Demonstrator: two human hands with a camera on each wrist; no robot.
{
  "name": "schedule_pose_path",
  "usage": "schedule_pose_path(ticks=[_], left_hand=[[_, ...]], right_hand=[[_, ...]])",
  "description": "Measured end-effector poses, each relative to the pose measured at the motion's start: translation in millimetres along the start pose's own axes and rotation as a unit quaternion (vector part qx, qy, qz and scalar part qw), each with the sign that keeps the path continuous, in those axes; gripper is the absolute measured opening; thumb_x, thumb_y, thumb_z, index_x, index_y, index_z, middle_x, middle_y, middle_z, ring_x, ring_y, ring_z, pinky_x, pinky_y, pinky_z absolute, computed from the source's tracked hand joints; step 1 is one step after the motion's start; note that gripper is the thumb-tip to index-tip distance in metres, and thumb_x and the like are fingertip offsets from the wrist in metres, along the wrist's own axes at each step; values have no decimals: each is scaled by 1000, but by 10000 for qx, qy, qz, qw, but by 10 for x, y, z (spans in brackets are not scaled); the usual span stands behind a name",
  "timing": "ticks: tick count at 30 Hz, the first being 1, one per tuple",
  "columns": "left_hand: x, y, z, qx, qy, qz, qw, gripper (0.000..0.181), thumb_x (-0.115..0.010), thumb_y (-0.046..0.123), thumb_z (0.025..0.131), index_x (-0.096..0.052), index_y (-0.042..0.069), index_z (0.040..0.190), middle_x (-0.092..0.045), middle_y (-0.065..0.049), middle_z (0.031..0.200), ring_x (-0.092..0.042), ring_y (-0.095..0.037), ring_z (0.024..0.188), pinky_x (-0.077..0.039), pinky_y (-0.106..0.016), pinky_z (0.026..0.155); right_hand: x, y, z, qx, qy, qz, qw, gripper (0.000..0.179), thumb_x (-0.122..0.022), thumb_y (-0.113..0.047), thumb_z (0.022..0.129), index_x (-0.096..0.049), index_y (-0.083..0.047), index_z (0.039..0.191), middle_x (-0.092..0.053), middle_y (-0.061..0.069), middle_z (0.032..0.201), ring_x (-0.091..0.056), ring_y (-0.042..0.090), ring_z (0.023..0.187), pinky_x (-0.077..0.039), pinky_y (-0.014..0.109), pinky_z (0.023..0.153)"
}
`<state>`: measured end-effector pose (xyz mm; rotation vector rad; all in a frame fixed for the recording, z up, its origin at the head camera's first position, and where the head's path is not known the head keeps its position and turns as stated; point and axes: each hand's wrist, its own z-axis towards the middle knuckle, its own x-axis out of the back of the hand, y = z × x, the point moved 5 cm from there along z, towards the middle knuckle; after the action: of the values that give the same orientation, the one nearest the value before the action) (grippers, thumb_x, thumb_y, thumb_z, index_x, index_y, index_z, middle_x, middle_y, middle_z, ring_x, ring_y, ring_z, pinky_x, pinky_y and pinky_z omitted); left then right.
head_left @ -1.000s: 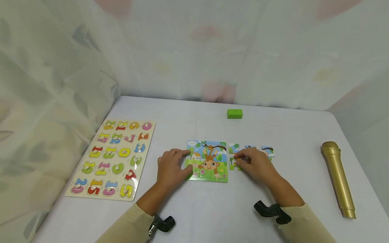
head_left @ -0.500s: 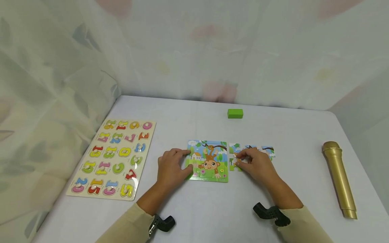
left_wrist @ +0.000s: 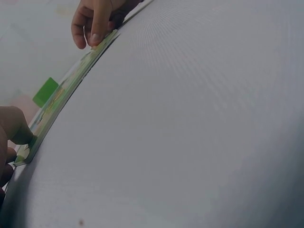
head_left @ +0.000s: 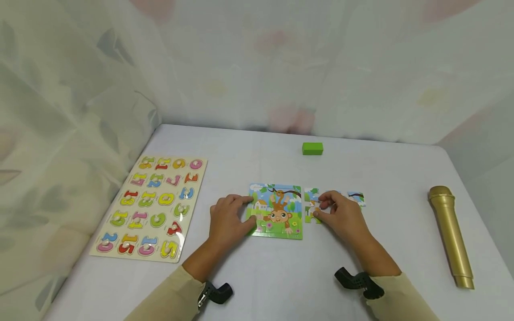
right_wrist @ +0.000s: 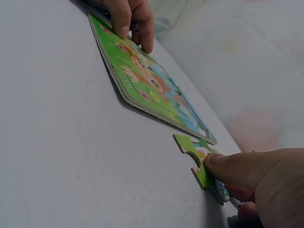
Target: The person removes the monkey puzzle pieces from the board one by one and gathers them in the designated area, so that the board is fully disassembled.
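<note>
A square monkey picture puzzle board [head_left: 277,209] lies flat in the middle of the table. My left hand [head_left: 230,221] rests at its left side, index finger and thumb spread apart and touching its surface. To the board's right are loose picture puzzle pieces, one with a dark branch [head_left: 356,197] and one with green leaves [head_left: 311,194]. My right hand [head_left: 344,216] pinches a puzzle piece [right_wrist: 203,178] with green ground and a round notch, the thumb on top. Its fingers and thumb hide part of the pieces. I cannot tell whether the pinched piece touches the table.
A wooden number board [head_left: 150,207] with knobbed numerals lies to the left. Behind the puzzle sits a green block [head_left: 312,149]. A gold, tube-like object with a wider head [head_left: 451,236] lies at the right. Patterned cloth hangs behind the table [head_left: 257,129].
The right hand's index finger has lifted and shifted slightly right, covering more of the upper middle piece. The left hand stays on the board. The whole view has shifted slightly.
</note>
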<state>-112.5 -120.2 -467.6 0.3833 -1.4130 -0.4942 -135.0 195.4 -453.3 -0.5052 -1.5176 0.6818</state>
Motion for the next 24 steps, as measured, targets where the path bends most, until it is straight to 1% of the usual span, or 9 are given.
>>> schedule_pose_path(ticks=[7,13,17,21,24], left_hand=[[-2,1,7,71,-56,28,10000,49,-81,35,85,-75,22,133,-67,-2,127,-57,-30,120,-39,-52,94],[3,5,7,77,-57,22,10000,49,-81,35,85,-75,21,132,-67,-3,126,-58,-31,120,-39,-51,93],[7,14,6,55,-68,-4,10000,48,-81,34,86,-75,21,132,-67,-3,127,-58,-31,120,-38,-51,93],[14,13,5,37,-92,3,10000,48,-82,33,87,-75,21,133,-68,-3,128,-58,-31,120,-39,-52,94],[16,8,2,35,-114,1,9999,48,-83,33,87,-75,21,133,-67,-3,128,-58,-31,120,-38,-51,94]], right_hand=[[18,-11,-7,177,-19,-37,9998,27,-87,-17,90,-73,-10,111,-72,0,95,-51,15,72,-41,30,65],[60,3,-15,377,-88,67,9992,26,-87,-15,90,-75,-10,113,-72,0,95,-51,15,71,-41,28,65],[86,32,-36,485,-306,39,9983,32,-90,-16,87,-76,-10,115,-68,0,96,-50,15,72,-41,28,64],[97,57,-63,494,-601,-171,9968,41,-93,-16,83,-76,-11,119,-59,-1,87,-50,16,73,-41,29,65],[93,51,-81,577,-661,-320,9956,43,-94,-16,81,-77,-10,120,-56,-1,85,-49,16,73,-40,30,65]])
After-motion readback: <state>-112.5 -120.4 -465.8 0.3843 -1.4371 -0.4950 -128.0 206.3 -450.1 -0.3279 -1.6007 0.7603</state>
